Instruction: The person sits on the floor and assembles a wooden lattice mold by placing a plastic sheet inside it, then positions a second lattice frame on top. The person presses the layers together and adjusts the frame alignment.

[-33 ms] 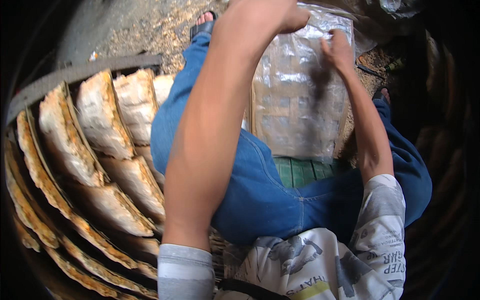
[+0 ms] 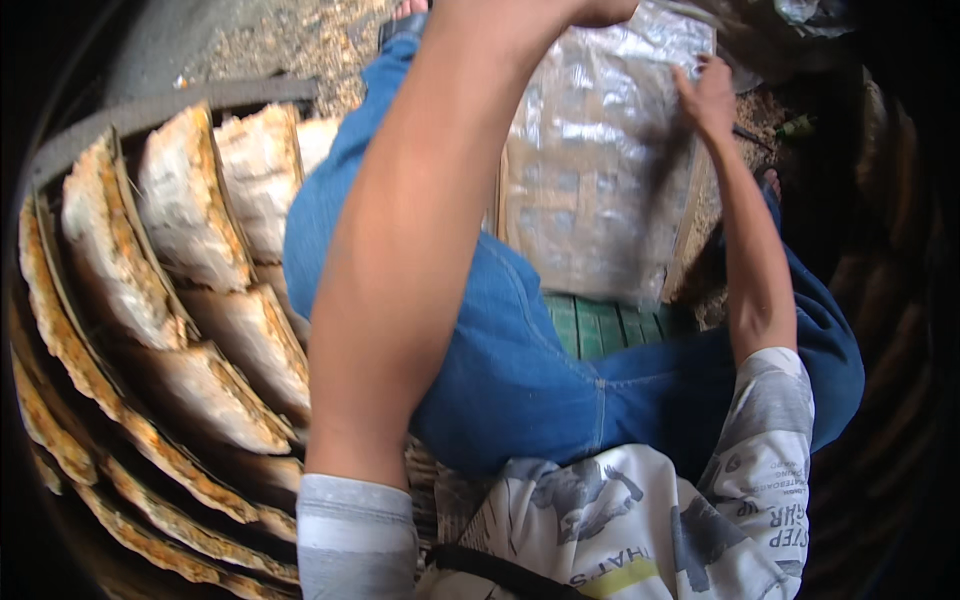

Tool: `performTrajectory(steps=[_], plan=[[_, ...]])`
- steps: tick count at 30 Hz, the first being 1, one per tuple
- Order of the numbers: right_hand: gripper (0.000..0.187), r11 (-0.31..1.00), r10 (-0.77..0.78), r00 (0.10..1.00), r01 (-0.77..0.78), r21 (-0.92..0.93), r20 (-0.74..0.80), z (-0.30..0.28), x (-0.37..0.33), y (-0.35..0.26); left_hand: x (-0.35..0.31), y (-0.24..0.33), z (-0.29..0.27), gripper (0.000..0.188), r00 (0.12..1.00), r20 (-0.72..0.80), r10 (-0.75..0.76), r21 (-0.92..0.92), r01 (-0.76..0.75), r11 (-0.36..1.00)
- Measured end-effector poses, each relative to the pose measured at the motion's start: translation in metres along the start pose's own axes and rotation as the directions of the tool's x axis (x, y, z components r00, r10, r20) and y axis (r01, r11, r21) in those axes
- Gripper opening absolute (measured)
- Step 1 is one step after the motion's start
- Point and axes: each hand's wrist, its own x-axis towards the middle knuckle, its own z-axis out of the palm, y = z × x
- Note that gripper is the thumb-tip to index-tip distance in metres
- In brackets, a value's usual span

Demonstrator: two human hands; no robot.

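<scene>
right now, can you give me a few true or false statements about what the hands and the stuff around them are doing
1. The right hand rests on the clear plastic sheet. True.
2. The left hand is fully in view, palm up. False: it is mostly cut off at the top edge.
3. Pale wedge-shaped slabs stand in a curved rack to the person's left. True.
4. The person wears red trousers. False: the trousers are blue.
5. A green slatted surface shows below the sheet. True.

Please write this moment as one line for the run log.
right hand: on clear crinkled plastic sheet | left hand: at sheet's top, grip unclear | beside: pale crusty slabs
</scene>
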Motion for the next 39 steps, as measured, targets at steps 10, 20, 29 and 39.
performTrajectory(steps=[10,20,29,39], plan=[[0.066,0.915,0.251,0.929,-0.320,0.245,0.272,0.024,-0.002,0.050,0.003,0.014,0.028,0.022,0.994,0.105,0.043,0.045,-0.048,0.998],[0.052,0.931,0.216,0.948,-0.272,0.245,0.233,0.026,0.011,0.056,0.009,0.021,0.046,0.024,0.985,0.161,0.060,0.071,-0.072,0.995],[0.050,0.950,0.214,0.961,-0.247,0.191,0.177,0.022,0.007,0.061,0.004,0.026,0.040,0.026,0.987,0.157,0.037,0.111,-0.055,0.992],[0.050,0.985,0.120,0.985,-0.134,0.109,0.125,0.036,0.017,0.063,-0.002,0.020,0.038,0.025,0.995,0.089,0.043,0.065,-0.049,0.997]])
